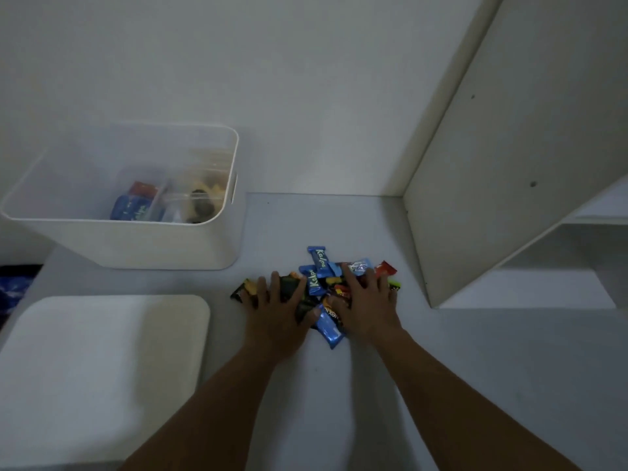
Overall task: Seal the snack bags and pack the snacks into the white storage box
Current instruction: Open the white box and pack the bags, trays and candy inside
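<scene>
A heap of small wrapped snack bars [320, 266], blue, black, red and orange, lies on the grey table. My left hand [279, 311] rests flat on the left side of the heap, fingers spread over dark wrappers. My right hand [365, 300] lies on the right side with fingers spread across the bars. The white storage box [163, 243] stands open at the back left. It holds a blue and red packet [131, 205] and a clear bag with dark and yellow snacks [200, 202].
The box's white lid [98, 362] lies flat at the near left of the table [475, 368]. A white shelf unit [503, 164] stands close on the right, with its side panel next to the heap. A white wall is behind.
</scene>
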{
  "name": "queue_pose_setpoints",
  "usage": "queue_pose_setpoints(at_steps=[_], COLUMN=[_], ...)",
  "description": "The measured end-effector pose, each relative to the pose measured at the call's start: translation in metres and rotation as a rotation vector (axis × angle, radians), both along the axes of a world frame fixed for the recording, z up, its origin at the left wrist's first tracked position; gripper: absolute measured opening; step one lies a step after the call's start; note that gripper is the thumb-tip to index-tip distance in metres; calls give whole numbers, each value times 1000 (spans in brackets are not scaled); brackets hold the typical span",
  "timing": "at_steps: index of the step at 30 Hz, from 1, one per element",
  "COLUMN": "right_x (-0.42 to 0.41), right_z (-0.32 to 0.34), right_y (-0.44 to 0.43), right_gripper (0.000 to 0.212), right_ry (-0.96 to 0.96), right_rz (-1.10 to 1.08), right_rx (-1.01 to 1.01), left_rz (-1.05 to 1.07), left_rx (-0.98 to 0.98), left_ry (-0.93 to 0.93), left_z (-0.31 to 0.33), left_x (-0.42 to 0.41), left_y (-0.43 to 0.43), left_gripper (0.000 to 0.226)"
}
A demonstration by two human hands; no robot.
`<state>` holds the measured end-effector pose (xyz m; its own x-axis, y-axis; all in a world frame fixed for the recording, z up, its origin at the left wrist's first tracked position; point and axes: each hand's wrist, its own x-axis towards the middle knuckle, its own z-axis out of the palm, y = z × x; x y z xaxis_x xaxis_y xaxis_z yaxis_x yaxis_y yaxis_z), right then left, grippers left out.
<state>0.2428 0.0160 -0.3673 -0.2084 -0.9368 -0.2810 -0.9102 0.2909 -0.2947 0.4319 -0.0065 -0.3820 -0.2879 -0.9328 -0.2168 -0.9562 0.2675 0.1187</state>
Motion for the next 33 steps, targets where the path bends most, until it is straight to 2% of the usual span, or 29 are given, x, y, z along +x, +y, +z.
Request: queue_pose_setpoints(at_steps=[3,5,9,11,16,20,28,33], right_x=[2,2,0,0,-3,-4,-8,-4], right_z=[-13,-20,-32,-36,-33,-28,3,46], right_y=[6,6,4,2,-3,-11,-16,-18], right_gripper=[56,49,40,36,17,22,15,24], right_ry=[179,204,232,241,234,86,83,34], right_rz=[76,98,121,111,194,130,118,75], right_rx=[-206,-290,-398,-416,-491,-406,-428,-443], left_rz=[-11,-17,-29,-43,-54,-66,-129,-143], left_rx=[-233,-329,-375,-392,-391,-368,-382,-441], left_ry=[43,83,196,191,197,250,276,406], left_z=[-17,-23,-24,-23,-26,-20,-2,39], left_x=[0,0,2,3,6,7,4,10], left_y=[3,1,-6,-8,-11,-13,-24,-27], left_gripper=[63,54,37,32,31,24,17,19])
